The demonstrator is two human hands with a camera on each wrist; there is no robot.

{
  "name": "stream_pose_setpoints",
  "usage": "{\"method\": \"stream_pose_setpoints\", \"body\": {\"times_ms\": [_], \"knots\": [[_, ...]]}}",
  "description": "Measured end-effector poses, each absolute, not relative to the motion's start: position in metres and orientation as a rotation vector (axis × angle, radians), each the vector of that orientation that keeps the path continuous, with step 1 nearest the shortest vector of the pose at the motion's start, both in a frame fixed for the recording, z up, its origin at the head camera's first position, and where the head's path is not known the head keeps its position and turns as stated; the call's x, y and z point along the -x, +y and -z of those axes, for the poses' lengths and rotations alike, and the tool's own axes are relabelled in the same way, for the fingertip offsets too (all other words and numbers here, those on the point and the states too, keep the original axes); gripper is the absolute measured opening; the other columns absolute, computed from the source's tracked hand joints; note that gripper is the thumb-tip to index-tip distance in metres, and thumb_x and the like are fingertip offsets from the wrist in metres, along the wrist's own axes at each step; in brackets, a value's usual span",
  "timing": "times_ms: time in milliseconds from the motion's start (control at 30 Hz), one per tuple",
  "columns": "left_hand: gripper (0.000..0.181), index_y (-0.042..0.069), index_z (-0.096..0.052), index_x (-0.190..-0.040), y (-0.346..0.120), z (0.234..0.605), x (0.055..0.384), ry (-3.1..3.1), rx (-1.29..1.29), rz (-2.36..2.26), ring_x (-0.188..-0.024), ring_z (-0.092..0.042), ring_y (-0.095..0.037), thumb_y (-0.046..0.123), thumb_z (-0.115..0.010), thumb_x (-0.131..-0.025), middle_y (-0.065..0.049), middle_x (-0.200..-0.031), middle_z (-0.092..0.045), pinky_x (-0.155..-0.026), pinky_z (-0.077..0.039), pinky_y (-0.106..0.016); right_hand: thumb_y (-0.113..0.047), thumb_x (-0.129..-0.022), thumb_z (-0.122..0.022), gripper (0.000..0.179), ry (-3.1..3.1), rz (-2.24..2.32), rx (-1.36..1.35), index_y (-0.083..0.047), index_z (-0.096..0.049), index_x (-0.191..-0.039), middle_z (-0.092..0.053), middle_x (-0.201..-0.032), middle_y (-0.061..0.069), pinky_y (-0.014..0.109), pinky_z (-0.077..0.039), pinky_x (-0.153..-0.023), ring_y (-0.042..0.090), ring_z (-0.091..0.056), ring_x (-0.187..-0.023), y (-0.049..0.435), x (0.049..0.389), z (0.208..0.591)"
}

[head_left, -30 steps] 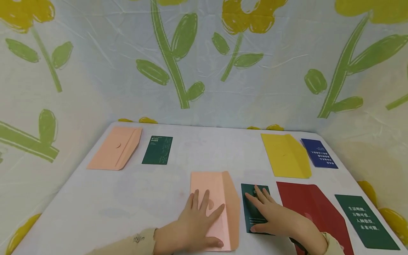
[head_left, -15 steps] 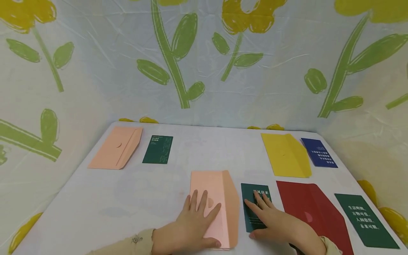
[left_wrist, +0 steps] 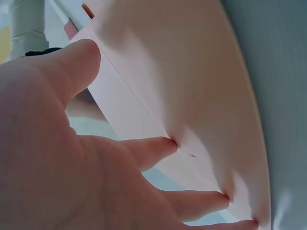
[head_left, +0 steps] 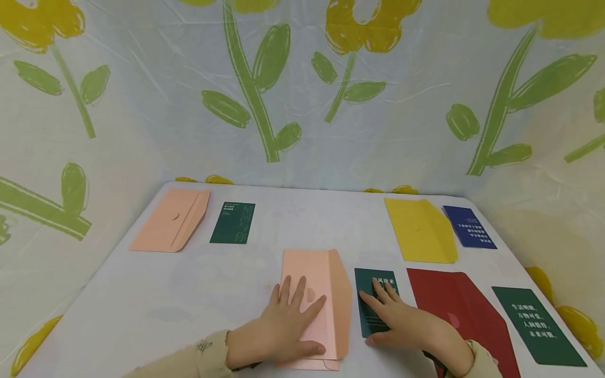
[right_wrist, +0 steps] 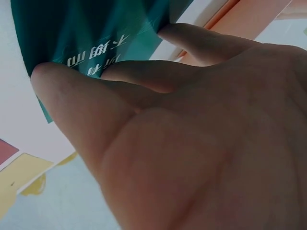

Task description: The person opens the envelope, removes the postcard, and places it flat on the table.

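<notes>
In the head view my left hand lies with spread fingers on a pink envelope, whose flap is unfolded to the right. A second pink edge shows below its near end. The left wrist view shows fingertips touching the pink paper. To the right, my right hand rests on a dark green card with white writing, its fingers extended. The thumb lies at the card's near edge. In the right wrist view several fingers touch the green card; the hand hides part of it.
A red envelope and another green card lie right of the right hand. Farther back are a yellow envelope and a blue card. At back left sit a pink envelope and a green card.
The middle pink envelope has slid slightly away from me, showing more of the pink edge beneath its near end. The right hand has shifted a little, uncovering more of the green card's writing.
</notes>
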State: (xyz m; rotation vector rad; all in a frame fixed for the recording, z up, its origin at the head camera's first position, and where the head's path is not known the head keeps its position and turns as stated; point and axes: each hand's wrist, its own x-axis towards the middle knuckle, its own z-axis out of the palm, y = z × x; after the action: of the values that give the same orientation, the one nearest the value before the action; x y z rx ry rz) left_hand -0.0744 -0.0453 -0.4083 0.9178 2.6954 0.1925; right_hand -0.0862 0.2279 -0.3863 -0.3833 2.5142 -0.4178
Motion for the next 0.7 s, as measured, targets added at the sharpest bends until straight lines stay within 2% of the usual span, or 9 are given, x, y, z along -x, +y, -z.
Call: {"method": "stream_pose_setpoints", "body": {"times_ms": [367, 700], "knots": [[0.082, 0.029, -0.032, -0.156, -0.045, 0.405, 0.085, 2.662, -0.881, -0.247, -0.145, -0.007, -0.053, 0.071, -0.053, -0.088, -0.026, -0.161, -0.012, -0.111, -0.017, -0.067, -0.049, -0.081, -0.078, 0.091, 2.534, 0.398, 0.384, -0.014, -0.037, -0.154, -0.015, -0.162, 0.025, 0.067, -0.047, -0.087, 0.053, -0.011, -0.145, 0.224, 0.094, 0.388], [0.081, 0.026, -0.032, -0.156, -0.048, 0.404, 0.104, 2.63, -0.859, -0.271, -0.146, -0.003, -0.052, 0.069, -0.052, -0.091, -0.026, -0.162, -0.009, -0.112, -0.019, -0.065, -0.046, -0.083, -0.077, 0.088, 2.586, 0.396, 0.411, -0.012, -0.037, -0.154, -0.013, -0.161, 0.027, 0.07, -0.042, -0.091, 0.054, -0.009, -0.144, 0.221, 0.106, 0.392]]}}
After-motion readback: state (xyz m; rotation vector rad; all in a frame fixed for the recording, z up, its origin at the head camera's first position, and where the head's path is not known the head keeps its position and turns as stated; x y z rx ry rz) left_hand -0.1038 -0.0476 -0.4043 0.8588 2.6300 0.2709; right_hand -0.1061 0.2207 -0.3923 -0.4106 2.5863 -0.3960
